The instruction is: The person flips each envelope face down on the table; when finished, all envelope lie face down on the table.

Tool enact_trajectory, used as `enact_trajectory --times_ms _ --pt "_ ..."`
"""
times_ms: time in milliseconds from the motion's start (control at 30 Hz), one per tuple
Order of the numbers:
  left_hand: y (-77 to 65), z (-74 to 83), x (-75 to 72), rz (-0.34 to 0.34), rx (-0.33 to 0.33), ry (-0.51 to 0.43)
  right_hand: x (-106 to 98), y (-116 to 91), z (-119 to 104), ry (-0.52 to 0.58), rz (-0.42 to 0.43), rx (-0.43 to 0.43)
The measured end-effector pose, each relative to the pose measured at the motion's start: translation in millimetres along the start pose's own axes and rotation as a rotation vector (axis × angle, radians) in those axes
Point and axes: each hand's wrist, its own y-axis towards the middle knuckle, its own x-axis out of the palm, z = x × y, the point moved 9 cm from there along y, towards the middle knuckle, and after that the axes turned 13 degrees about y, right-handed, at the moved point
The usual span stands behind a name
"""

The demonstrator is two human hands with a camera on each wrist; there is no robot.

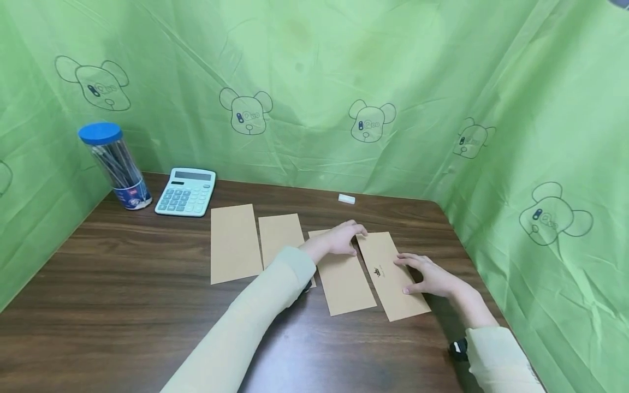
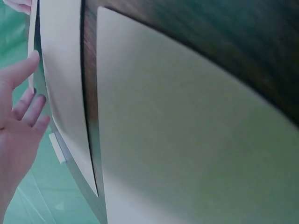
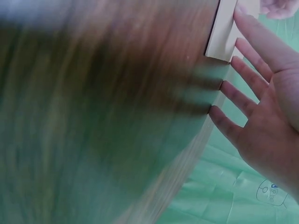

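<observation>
Several kraft-brown paper rectangles, possibly envelopes, lie in a slanting row on the dark wooden table (image 1: 123, 305). The rightmost piece (image 1: 388, 289) bears a small dark print. My left hand (image 1: 342, 237) is over the top of the neighbouring piece (image 1: 346, 289), its fingertips at the rightmost piece's upper left corner. On that piece's right edge rests my right hand (image 1: 429, 275), fingers spread and thumb on the paper. The right wrist view shows these fingers (image 3: 243, 95) nearly straight. Further left lie a narrower piece (image 1: 280, 234) and a wider one (image 1: 236, 245).
A light-blue calculator (image 1: 185, 192) and a clear tube with a blue lid (image 1: 118, 164), filled with thin sticks or pens, stand at the back left. A small white block (image 1: 346, 199) lies near the back edge. Green curtain (image 1: 304, 65) encloses the table's back and sides.
</observation>
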Motion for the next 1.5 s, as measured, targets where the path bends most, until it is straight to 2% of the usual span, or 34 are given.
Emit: enact_trajectory --times_ms 200,500,733,900,1133,1500 --pt "1.5 3.1 -7.6 0.082 0.023 -0.076 0 0 -1 -0.019 -0.010 -0.018" --pt "3.0 10.5 -13.4 0.182 0.050 0.038 -2 1 -4 -0.012 0.008 -0.014" --pt "1.3 12.3 -20.4 0.198 0.013 -0.003 -7 5 -18 -0.023 0.046 -0.011" --pt "1.0 15.7 -27.1 0.249 0.037 0.023 -11 7 -36 -0.004 0.095 -0.019" --pt "-1.4 17.2 -34.4 0.281 0.041 -0.013 -8 6 -61 0.058 0.106 -0.023" --pt "3.0 15.3 -52.6 0.316 0.032 -0.043 -19 -1 -81 0.058 0.147 -0.062"
